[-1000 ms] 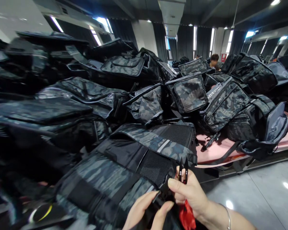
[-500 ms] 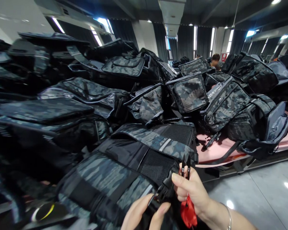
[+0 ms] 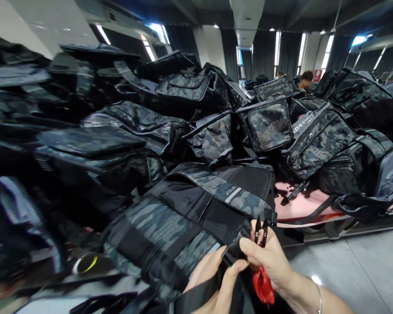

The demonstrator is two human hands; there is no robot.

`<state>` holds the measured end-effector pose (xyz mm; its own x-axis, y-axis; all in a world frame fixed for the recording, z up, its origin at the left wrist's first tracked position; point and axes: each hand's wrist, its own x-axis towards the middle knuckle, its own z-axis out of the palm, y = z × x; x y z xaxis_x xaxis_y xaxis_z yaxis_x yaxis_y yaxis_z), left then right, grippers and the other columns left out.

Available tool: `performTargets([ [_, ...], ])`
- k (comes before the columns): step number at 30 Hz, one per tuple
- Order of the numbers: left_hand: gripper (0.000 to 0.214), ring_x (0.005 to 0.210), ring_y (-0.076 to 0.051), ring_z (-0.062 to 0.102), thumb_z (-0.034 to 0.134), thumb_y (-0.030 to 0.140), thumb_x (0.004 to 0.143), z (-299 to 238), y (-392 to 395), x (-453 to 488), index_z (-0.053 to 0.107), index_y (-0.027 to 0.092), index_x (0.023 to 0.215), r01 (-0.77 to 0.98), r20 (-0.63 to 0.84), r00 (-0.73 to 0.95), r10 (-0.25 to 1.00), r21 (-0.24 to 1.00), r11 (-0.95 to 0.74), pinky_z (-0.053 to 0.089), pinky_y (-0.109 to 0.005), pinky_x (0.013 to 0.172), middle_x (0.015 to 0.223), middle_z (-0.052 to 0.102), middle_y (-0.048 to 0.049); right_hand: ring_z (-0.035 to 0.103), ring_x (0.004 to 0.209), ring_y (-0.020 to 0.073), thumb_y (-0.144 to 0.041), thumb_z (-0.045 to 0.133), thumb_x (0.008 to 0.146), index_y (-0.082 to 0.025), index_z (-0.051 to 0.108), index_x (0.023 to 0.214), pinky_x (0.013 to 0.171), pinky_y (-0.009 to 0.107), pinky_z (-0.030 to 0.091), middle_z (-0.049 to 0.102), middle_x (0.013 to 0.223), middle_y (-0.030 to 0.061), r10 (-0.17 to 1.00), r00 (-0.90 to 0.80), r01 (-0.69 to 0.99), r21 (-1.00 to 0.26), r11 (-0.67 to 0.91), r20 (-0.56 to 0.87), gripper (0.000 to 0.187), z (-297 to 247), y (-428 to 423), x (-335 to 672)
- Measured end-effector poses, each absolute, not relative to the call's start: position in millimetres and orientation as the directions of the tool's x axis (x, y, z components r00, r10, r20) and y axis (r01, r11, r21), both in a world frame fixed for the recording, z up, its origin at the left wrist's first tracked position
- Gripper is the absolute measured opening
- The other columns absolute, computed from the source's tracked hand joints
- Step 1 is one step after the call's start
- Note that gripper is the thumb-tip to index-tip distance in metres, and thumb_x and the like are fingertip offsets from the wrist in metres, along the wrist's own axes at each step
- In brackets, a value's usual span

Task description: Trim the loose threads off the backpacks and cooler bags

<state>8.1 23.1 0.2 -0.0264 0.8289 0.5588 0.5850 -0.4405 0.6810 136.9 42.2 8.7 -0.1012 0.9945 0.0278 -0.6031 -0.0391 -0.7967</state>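
Observation:
A dark camouflage backpack [image 3: 183, 218] lies in front of me, back panel up. My left hand [image 3: 216, 279] is closed around its black strap [image 3: 199, 294], thumb pressed near the black plastic buckle [image 3: 232, 252]. My right hand [image 3: 271, 259] pinches the same buckle from the right. In that hand I also grip small black thread snips [image 3: 260, 229], blades pointing up, with a red tassel [image 3: 263, 285] hanging below the palm.
Several more camouflage backpacks are heaped in a big pile [image 3: 268, 126] over a pink-topped table [image 3: 301, 205]. Grey polished floor [image 3: 363, 270] lies to the right. A person [image 3: 306, 80] sits far behind the pile.
The view has shifted left, so everything slid right. My left hand has moved up and closed on the strap by the buckle; my right hand keeps its hold.

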Motion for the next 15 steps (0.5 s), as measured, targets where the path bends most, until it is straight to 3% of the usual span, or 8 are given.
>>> performTargets([
  [4,0.025,0.081,-0.02,0.064,0.06,0.036,0.079,3,26,8,0.062,0.02,0.099,0.608,0.575,0.024,0.818,0.641,-0.468,0.054,-0.03,0.072,0.092,0.067,-0.0055,0.021,0.045,0.0039,-0.04,0.07,0.072,-0.019,0.041,0.069,0.042,0.018,0.02,0.03,0.054,-0.0101,0.997,-0.05,-0.517,-0.856,0.026,0.06,0.036,10,40,135],
  [7,0.042,0.095,-0.024,0.06,0.063,0.038,0.075,9,27,11,0.057,0.021,0.113,0.676,0.629,-0.008,0.778,0.577,-0.459,0.051,-0.037,0.082,0.111,0.06,-0.0104,0.028,0.05,0.0061,-0.036,0.066,0.073,-0.019,0.037,0.065,0.047,0.019,0.026,0.032,0.055,-0.0087,0.993,-0.027,-0.326,-0.94,0.097,0.111,0.034,12,41,135],
  [9,0.038,0.095,-0.023,0.06,0.062,0.034,0.076,12,29,11,0.059,0.024,0.112,0.692,0.635,0.003,0.772,0.556,-0.46,0.048,-0.037,0.088,0.108,0.062,-0.0076,0.03,0.051,0.0065,-0.032,0.064,0.073,-0.019,0.037,0.063,0.047,0.019,0.026,0.033,0.055,-0.0085,0.993,-0.012,-0.171,-0.979,0.115,0.118,0.031,13,41,136],
  [12,0.027,0.089,-0.022,0.063,0.06,0.031,0.075,12,33,9,0.066,0.027,0.101,0.623,0.529,-0.006,0.849,0.666,-0.411,0.049,-0.033,0.086,0.097,0.068,-0.0036,0.035,0.051,0.0068,-0.029,0.061,0.076,-0.019,0.041,0.066,0.048,0.02,0.027,0.038,0.056,-0.0078,0.991,-0.03,-0.001,-0.992,0.129,0.129,0.024,16,37,140],
  [15,0.022,0.078,-0.023,0.066,0.063,0.038,0.071,18,37,4,0.071,0.026,0.088,0.45,0.296,-0.133,0.946,0.868,-0.209,0.053,-0.031,0.075,0.084,0.071,-0.0035,0.047,0.063,0.0092,-0.028,0.06,0.08,-0.018,0.051,0.079,0.058,0.02,0.037,0.052,0.07,-0.004,0.971,-0.063,0.093,-0.968,0.234,0.229,0.013,19,30,148],
])
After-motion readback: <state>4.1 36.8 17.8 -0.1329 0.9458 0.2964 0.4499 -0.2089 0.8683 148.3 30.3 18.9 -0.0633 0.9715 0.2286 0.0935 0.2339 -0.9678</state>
